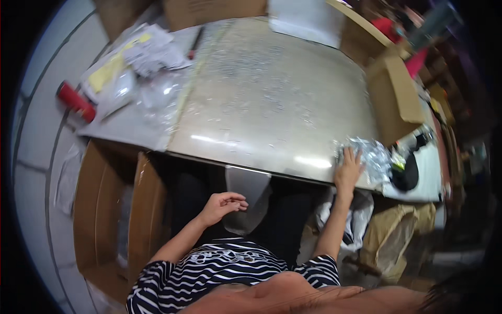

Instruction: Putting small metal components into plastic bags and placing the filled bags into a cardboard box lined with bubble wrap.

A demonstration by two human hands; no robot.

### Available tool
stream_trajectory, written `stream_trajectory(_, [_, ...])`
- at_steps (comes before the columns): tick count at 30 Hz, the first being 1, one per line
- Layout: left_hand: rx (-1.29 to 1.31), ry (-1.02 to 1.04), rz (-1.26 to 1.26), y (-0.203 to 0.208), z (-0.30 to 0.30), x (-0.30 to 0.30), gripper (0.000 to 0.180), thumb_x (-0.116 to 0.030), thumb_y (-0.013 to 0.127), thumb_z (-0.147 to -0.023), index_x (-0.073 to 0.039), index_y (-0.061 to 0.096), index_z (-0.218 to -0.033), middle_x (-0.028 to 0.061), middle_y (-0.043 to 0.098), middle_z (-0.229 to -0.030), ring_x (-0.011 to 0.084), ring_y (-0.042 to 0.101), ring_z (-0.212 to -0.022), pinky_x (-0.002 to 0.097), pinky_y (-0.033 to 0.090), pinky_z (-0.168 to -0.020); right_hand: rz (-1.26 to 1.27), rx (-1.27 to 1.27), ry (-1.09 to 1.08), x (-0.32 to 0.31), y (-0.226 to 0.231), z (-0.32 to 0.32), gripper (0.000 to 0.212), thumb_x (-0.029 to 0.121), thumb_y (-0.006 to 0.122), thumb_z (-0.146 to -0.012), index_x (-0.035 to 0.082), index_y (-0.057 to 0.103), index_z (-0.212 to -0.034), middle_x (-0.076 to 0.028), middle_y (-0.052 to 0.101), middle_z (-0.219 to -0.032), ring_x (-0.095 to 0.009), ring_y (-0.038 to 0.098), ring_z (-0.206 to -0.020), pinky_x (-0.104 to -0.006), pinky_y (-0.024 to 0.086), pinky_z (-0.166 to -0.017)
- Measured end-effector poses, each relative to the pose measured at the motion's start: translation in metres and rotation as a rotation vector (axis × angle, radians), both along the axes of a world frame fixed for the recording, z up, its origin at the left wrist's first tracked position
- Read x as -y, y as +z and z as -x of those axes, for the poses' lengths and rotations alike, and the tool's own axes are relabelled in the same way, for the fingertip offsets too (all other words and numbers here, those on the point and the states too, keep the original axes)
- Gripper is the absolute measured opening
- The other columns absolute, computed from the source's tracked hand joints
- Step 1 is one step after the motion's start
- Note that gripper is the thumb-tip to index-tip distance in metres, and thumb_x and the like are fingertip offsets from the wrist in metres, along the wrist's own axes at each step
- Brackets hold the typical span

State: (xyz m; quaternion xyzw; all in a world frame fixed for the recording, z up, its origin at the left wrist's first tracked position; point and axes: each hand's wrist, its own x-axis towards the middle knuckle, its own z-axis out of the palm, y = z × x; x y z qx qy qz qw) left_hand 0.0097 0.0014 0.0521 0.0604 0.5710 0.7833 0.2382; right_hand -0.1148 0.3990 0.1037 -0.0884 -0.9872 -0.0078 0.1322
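My right hand (349, 168) rests with spread fingers on the left side of a crumpled pile of clear plastic bags (374, 159), at the table's near right edge. Over my lap hovers my left hand (224, 208), its fingers loosely bent and apart, with nothing seen in it. Below and beside that hand, a translucent plastic sheet (248, 191) hangs down from the front edge of the metal-topped table (251, 141). Small clear plastic pieces (253, 83) lie scattered over the tabletop's far half.
Left on the table are papers and plastic bags (149, 57), with a red cylinder (76, 102) beside them. A cardboard box (112, 209) stands open below left. Cardboard (392, 94) rises at the right, near a black round object (405, 175). A brown bag (389, 235) lies below right.
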Motion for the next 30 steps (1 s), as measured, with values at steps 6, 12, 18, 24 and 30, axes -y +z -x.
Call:
stream_trajectory(6, [-0.61,0.428,0.561,0.046,0.03,0.043,0.023,-0.005,0.058,-0.091,0.003,0.063,-0.113,0.0167,0.068,-0.106,0.0255,0.067,-0.099,0.032,0.051,-0.089,-0.004,-0.146,0.064,0.022,0.017,0.04,0.048,0.018,0.055,-0.092,0.004,0.048,-0.138,-0.014,0.045,-0.146,-0.034,0.026,-0.144,-0.0537,0.018,-0.117])
stream_trajectory(12, [-0.912,0.322,1.289,0.044,0.112,0.034,0.057,-0.025,0.057,-0.094,0.008,0.041,-0.137,0.0254,0.039,-0.146,0.0371,0.036,-0.138,0.0452,0.03,-0.114,0.431,-0.075,0.235,0.062,-0.039,0.219,0.05,0.024,0.046,-0.098,-0.001,0.042,-0.142,-0.023,0.04,-0.148,-0.035,0.034,-0.14,-0.0407,0.024,-0.117])
stream_trajectory(18, [-0.808,0.637,1.306,0.052,0.163,0.06,0.066,-0.022,0.06,-0.091,0.014,0.033,-0.139,0.0324,0.032,-0.147,0.0447,0.03,-0.139,0.0469,0.025,-0.115,0.082,0.243,0.47,0.185,-0.007,0.176,0.063,0.042,0.039,-0.101,0.011,0.022,-0.153,-0.012,0.017,-0.161,-0.033,0.014,-0.148,-0.0516,0.015,-0.118])
stream_trajectory(24, [-0.46,0.742,1.758,0.026,0.203,0.109,0.057,-0.024,0.06,-0.09,0.011,0.043,-0.131,0.0321,0.037,-0.143,0.0439,0.036,-0.134,0.0514,0.03,-0.111,0.092,0.23,0.53,0.175,-0.016,0.146,0.064,0.041,0.041,-0.1,0.008,0.025,-0.152,-0.015,0.019,-0.16,-0.036,0.015,-0.148,-0.0539,0.017,-0.117])
stream_trajectory(30, [-0.806,0.525,1.811,0.039,0.141,0.069,0.052,-0.032,0.062,-0.089,0.003,0.052,-0.126,0.0212,0.053,-0.125,0.0328,0.05,-0.118,0.0494,0.037,-0.101,0.222,0.118,0.583,0.17,-0.029,0.106,0.058,0.023,0.046,-0.098,-0.001,0.031,-0.148,-0.021,0.022,-0.157,-0.037,0.018,-0.146,-0.0483,0.019,-0.118])
